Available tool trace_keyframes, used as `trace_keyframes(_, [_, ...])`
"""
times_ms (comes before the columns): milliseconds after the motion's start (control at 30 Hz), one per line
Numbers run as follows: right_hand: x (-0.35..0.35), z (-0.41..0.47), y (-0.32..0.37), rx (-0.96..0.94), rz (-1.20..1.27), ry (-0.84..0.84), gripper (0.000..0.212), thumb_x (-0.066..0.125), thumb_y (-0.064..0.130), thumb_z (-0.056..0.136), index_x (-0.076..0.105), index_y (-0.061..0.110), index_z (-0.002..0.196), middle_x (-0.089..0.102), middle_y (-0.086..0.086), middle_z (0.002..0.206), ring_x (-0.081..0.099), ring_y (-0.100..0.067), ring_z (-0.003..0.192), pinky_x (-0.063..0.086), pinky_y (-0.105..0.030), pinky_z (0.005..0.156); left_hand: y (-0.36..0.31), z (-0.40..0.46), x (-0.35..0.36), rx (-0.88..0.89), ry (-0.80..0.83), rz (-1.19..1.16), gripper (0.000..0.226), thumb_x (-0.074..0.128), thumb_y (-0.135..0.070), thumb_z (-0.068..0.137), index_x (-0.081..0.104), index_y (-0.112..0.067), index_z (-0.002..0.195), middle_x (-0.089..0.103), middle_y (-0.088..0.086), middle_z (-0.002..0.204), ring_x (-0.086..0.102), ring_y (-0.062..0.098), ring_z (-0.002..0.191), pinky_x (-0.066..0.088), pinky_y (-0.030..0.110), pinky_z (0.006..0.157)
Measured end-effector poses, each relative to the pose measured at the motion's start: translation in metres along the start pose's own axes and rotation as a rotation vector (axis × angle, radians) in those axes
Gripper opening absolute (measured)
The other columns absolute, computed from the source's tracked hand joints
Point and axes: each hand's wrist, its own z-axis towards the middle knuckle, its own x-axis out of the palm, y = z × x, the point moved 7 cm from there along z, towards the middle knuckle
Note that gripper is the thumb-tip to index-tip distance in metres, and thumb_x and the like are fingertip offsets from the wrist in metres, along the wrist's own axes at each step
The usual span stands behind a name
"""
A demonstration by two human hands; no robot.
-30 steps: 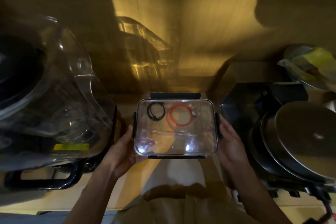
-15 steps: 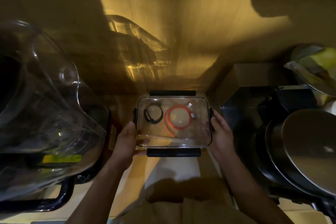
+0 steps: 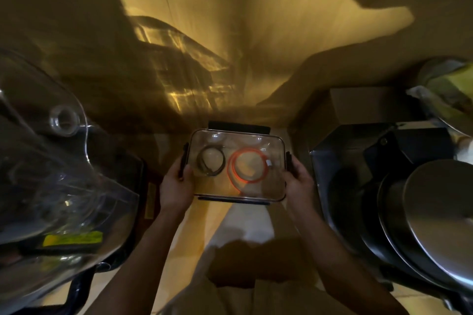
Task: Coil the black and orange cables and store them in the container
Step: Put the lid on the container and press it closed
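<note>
Dim, amber-lit wooden shelf space, with two hands holding a clear lidded container (image 3: 256,192) at its centre.

At far left sits a large clear plastic blender jug (image 3: 51,186) with a yellow label. The left hand (image 3: 176,186) grips the container's left side, thumb over the black side clip. Inside the container, seen through its lid, the black cable (image 3: 211,161) lies coiled on the left, and the orange cable (image 3: 247,167) lies coiled just beside it on the right. The right hand (image 3: 298,185) clasps the container's right side. Stacked dark pans with a metal lid (image 3: 440,215) fill the right.
</note>
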Motion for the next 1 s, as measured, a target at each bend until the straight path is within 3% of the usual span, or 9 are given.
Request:
trace_keyframes(133, [0.001,-0.001,0.000,0.004,-0.069,0.013,0.054,0.069,0.014,0.088,0.053,0.023,0.139,0.060,-0.003,0.133,0.055,-0.024,0.124,0.046,-0.052,0.105,-0.003,-0.002,0.002,0.026,-0.008,0.018,0.036,0.046,-0.018,0.102,0.053,-0.017,0.138,0.055,-0.008,0.112,0.049,0.010,0.106,0.038,0.025,0.084])
trace_keyframes(233, [0.002,0.000,0.003,-0.048,-0.174,0.044,0.055,0.065,0.014,0.091,0.049,0.025,0.142,0.059,0.001,0.134,0.053,-0.021,0.125,0.047,-0.047,0.104,-0.001,0.005,0.004,0.054,-0.002,0.061,0.030,0.046,-0.014,0.101,0.061,-0.012,0.128,0.060,-0.004,0.103,0.061,0.020,0.100,0.041,0.022,0.066])
trace_keyframes(300, [0.003,0.000,0.005,-0.067,-0.223,0.057,0.054,0.064,0.017,0.093,0.047,0.025,0.144,0.059,0.004,0.131,0.053,-0.016,0.122,0.049,-0.040,0.101,0.001,0.010,0.005,0.058,0.006,0.069,0.031,0.049,-0.014,0.100,0.061,-0.012,0.129,0.065,0.000,0.107,0.062,0.022,0.102,0.045,0.026,0.074])
trace_keyframes(433, [0.003,0.001,0.003,-0.135,-0.364,0.076,0.055,0.063,0.021,0.095,0.043,0.026,0.147,0.061,0.001,0.134,0.056,-0.016,0.122,0.050,-0.013,0.083,0.007,0.015,0.006,-0.023,0.000,0.061,0.036,0.053,-0.013,0.098,0.058,-0.016,0.133,0.066,0.004,0.122,0.060,0.020,0.110,0.050,0.036,0.091])
trace_keyframes(567, [0.002,0.005,-0.001,-0.152,-0.424,0.088,0.058,0.062,0.018,0.096,0.040,0.032,0.148,0.063,0.001,0.133,0.058,-0.017,0.123,0.054,-0.025,0.092,0.011,0.015,0.006,-0.067,0.030,0.049,0.028,0.054,-0.018,0.098,0.062,-0.021,0.124,0.069,0.000,0.108,0.066,0.022,0.102,0.055,0.044,0.087])
trace_keyframes(700, [-0.003,0.001,0.004,-0.166,-0.424,0.085,0.053,0.060,0.023,0.097,0.043,0.030,0.147,0.062,-0.001,0.135,0.057,-0.017,0.124,0.052,-0.039,0.099,0.012,0.005,0.004,-0.062,0.034,0.044,0.017,0.060,-0.020,0.095,0.063,-0.022,0.112,0.061,-0.014,0.086,0.064,0.011,0.084,0.048,0.027,0.068])
trace_keyframes(800, [-0.013,-0.006,0.003,-0.174,-0.414,0.045,0.048,0.062,0.024,0.096,0.050,0.030,0.142,0.061,0.003,0.136,0.057,-0.014,0.122,0.053,-0.035,0.095,0.026,-0.010,-0.001,-0.102,0.033,0.051,0.013,0.068,-0.024,0.090,0.062,-0.020,0.101,0.062,-0.008,0.088,0.059,0.007,0.079,0.045,0.026,0.064])
trace_keyframes(900, [-0.024,-0.015,-0.006,-0.144,-0.431,0.009,0.038,0.063,0.025,0.096,0.057,0.031,0.133,0.066,0.008,0.122,0.060,-0.014,0.115,0.053,-0.038,0.094,0.055,-0.025,-0.002,-0.196,0.055,0.042,0.020,0.072,-0.031,0.085,0.065,-0.023,0.101,0.067,0.000,0.096,0.065,0.020,0.087,0.056,0.042,0.077])
trace_keyframes(1000, [-0.031,-0.022,-0.009,-0.152,-0.474,-0.004,0.027,0.058,0.024,0.098,0.062,0.023,0.125,0.067,0.006,0.107,0.061,-0.014,0.104,0.048,-0.024,0.079,0.059,-0.036,-0.001,-0.216,0.081,0.027,0.018,0.070,-0.041,0.086,0.064,-0.024,0.083,0.068,0.004,0.083,0.067,0.024,0.079,0.058,0.051,0.074])
